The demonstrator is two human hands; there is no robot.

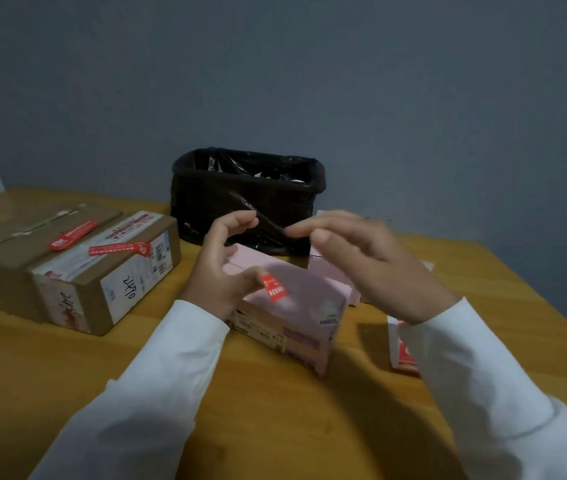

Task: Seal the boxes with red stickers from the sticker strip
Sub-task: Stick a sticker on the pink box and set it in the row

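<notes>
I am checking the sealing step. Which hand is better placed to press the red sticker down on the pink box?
Probably the left hand: its thumb is already at the red sticker on the pink box. The right hand hovers open above, blurred.

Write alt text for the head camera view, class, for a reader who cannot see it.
A person's left hand rests on a pink box bearing a red sticker, thumb at the sticker's edge, while the blurred right hand hovers open above. On the wooden table sit two stickered cardboard boxes at left and a black-lined bin behind.
</notes>
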